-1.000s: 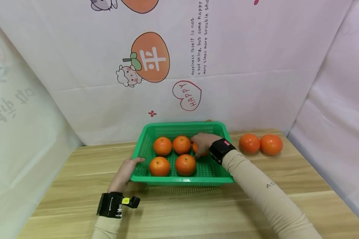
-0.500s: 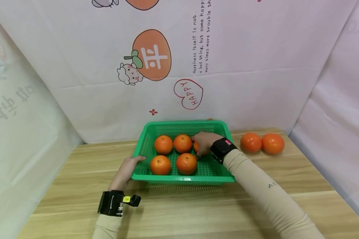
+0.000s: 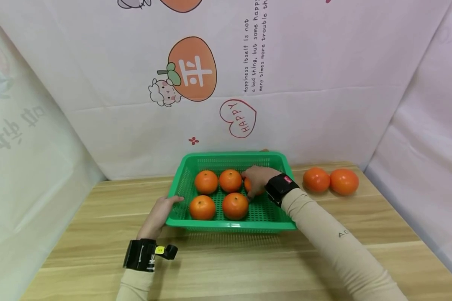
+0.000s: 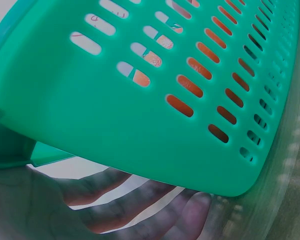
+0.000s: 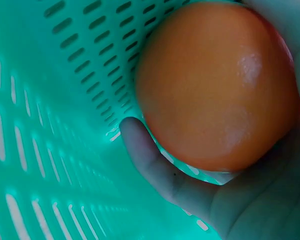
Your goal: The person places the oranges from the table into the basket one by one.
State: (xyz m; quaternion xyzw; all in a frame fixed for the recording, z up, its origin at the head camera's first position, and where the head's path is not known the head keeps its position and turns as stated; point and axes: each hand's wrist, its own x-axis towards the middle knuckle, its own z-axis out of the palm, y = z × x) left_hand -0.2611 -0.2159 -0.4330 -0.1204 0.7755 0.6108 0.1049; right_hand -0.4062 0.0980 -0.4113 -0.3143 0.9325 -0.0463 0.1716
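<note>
A green plastic basket [image 3: 233, 225] with slotted walls holds several oranges, among them a front left orange [image 3: 202, 207] and a front middle orange [image 3: 235, 206]. My left hand [image 3: 159, 214] grips the basket's left side, its thumb over the rim; in the left wrist view the fingers [image 4: 125, 202] lie along the outside of the wall. Inside the basket at the back right, my right hand [image 3: 261, 179] curls round an orange [image 5: 217, 87]. The right wrist view shows thumb and palm about this orange, close to the basket wall; the head view shows it mostly hidden by the hand.
Two redder, smooth fruits, a left one [image 3: 316, 180] and a right one [image 3: 344, 182], lie side by side on the wooden table [image 3: 226, 267] right of the basket. A printed white cloth [image 3: 309, 113] rises behind the basket, with more cloth on both sides.
The view shifts slightly. Both hands keep their places, the left on the basket's side and the right on the back right orange.
</note>
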